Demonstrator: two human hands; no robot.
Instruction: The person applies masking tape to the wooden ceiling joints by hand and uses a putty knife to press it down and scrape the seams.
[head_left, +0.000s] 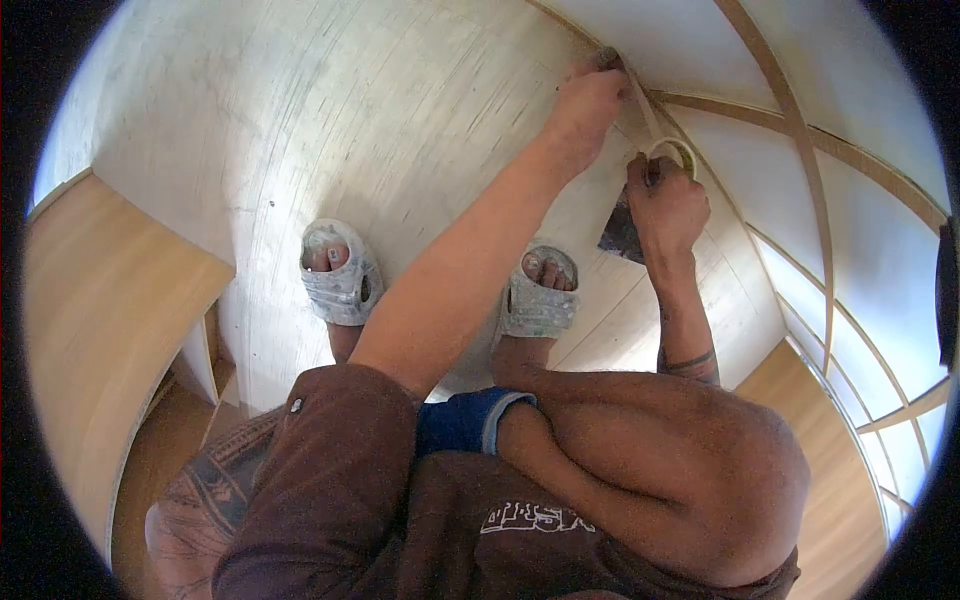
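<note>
A pale roll of tape [678, 152] is gripped in my right hand [670, 208], its ring showing past the closed fingers. From the roll a narrow strip of tape [645, 112] runs up along the base of the wall to my left hand [592, 100]. My left hand is closed at the strip's far end, low by the corner where floor meets wall. A small dark rounded thing [606, 57] shows at its fingertips; I cannot tell what it is. Beside my right wrist is a dark flat piece [622, 232], partly covered by the hand.
Whitish floorboards [420, 110] spread around my feet in dusty slip-on sandals [545, 300]. On the right stands a white panelled wall [730, 150] with wooden strips [800, 130]. A light wooden board [130, 300] lies to the left, with a gap beside it.
</note>
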